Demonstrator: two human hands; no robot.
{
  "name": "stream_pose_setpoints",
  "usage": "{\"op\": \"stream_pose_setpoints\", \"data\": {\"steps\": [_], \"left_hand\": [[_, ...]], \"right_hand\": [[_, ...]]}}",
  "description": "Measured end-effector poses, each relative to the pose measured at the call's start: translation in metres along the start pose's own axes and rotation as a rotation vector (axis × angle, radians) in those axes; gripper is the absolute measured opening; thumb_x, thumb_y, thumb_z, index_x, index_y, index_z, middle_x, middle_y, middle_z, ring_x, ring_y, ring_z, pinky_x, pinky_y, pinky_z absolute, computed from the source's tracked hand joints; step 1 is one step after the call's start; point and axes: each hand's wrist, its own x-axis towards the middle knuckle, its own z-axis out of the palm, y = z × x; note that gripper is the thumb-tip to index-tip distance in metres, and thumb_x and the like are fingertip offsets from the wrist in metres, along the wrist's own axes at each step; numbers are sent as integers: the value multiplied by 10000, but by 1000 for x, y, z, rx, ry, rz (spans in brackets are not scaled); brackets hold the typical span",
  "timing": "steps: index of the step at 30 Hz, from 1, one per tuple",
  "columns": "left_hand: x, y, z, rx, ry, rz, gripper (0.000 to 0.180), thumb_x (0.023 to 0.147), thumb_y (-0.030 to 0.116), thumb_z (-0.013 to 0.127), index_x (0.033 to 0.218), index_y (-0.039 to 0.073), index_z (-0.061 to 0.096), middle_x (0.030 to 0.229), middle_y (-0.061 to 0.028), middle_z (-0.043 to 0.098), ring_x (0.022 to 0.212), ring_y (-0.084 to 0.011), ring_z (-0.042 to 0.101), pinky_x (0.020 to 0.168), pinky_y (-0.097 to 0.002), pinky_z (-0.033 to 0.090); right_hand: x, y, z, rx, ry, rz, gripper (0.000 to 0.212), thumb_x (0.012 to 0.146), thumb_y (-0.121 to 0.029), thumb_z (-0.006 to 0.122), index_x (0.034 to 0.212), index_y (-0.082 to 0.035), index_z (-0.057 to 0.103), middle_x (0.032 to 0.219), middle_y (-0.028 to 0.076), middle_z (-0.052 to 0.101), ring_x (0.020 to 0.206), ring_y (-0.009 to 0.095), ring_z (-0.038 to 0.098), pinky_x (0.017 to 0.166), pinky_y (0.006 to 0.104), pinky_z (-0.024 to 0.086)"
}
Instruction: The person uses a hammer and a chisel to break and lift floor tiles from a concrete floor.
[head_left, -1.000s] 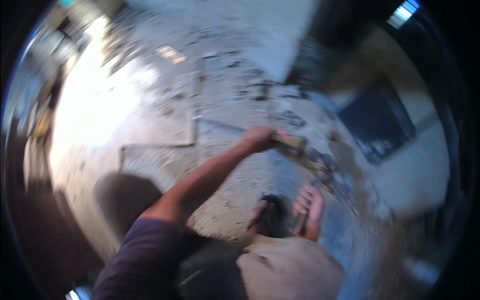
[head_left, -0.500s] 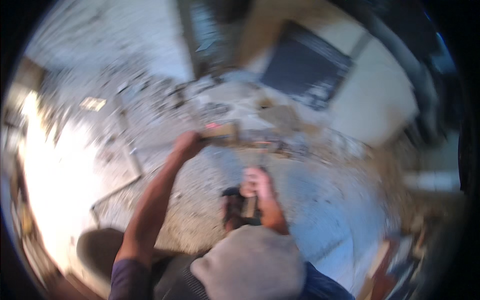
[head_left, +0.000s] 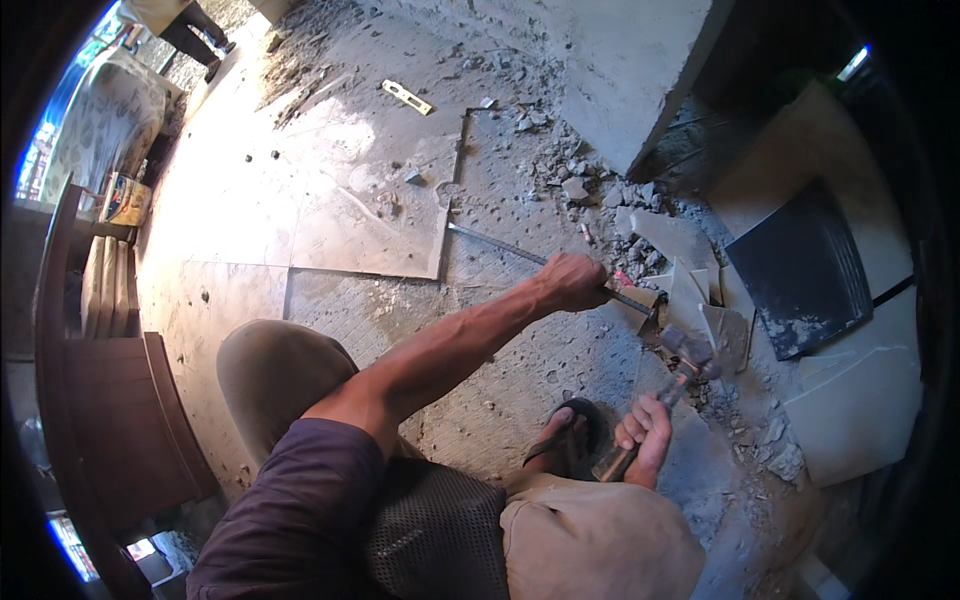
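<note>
Left hand (head_left: 577, 283) clenches a chisel (head_left: 500, 244), right hand (head_left: 646, 432) a hammer (head_left: 688, 350). Left of the chisel, floor tiles (head_left: 385, 240) remain laid; right, broken pieces (head_left: 688, 300) appear removed.

Dusty grey floor (head_left: 490, 385), pale wall (head_left: 620, 70) at upper right, bright light patch (head_left: 230, 190) at left, reddish-brown furniture (head_left: 120, 430) lower left

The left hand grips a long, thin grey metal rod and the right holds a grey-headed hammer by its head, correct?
No: the head view shows the right hand holding the grey-headed hammer by its brown handle. The left hand does grip the long, thin grey metal rod.
</note>
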Motion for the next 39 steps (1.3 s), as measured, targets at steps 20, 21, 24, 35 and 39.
{"op": "stream_pose_setpoints", "data": {"steps": [20, 21, 24, 35, 39], "left_hand": [[7, -36, 54, -2, 190, 121, 224, 699, 284, 683, 726, 61, 681, 761, -158, 682, 755, -340, 685, 651, -446, 531], [9, -31, 52, 12, 164, 84, 228, 708, 288, 678, 742, 63, 686, 773, -155, 685, 765, -336, 686, 659, -444, 530], [19, -28, 45, 49, 20, 61, 274, 767, 348, 656, 819, 82, 699, 805, -135, 690, 783, -319, 689, 696, -431, 525], [12, -18, 38, 13, 34, 6, 230, 726, 295, 657, 774, 77, 715, 801, -161, 690, 799, -335, 687, 708, -444, 543], [6, -26, 38, 30, 21, 11, 243, 733, 324, 675, 793, 93, 718, 804, -150, 690, 792, -331, 687, 697, -437, 545]], "right_hand": [[30, 18, -16, -81, 532, -152, 531, 820, -390, 663, 1226, -67, 551, 1201, 136, 534, 873, 230, 568, 646, 367, 514], [30, 19, -15, -154, 456, -89, 545, 829, -401, 655, 1250, -75, 537, 1237, 139, 533, 962, 266, 567, 731, 401, 519], [66, 29, -30, -19, 225, 162, 383, 931, -286, 520, 612, -210, 322, 498, -71, 249, 365, 91, 212, 295, 271, 253], [30, 18, 10, 64, 152, -49, 299, 876, -188, 552, 656, -192, 349, 551, -83, 266, 408, 44, 244, 344, 219, 272], [22, 18, -5, 135, -127, 127, 318, 882, -179, 561, 638, -193, 358, 543, -85, 286, 405, 39, 262, 346, 219, 281]]}}
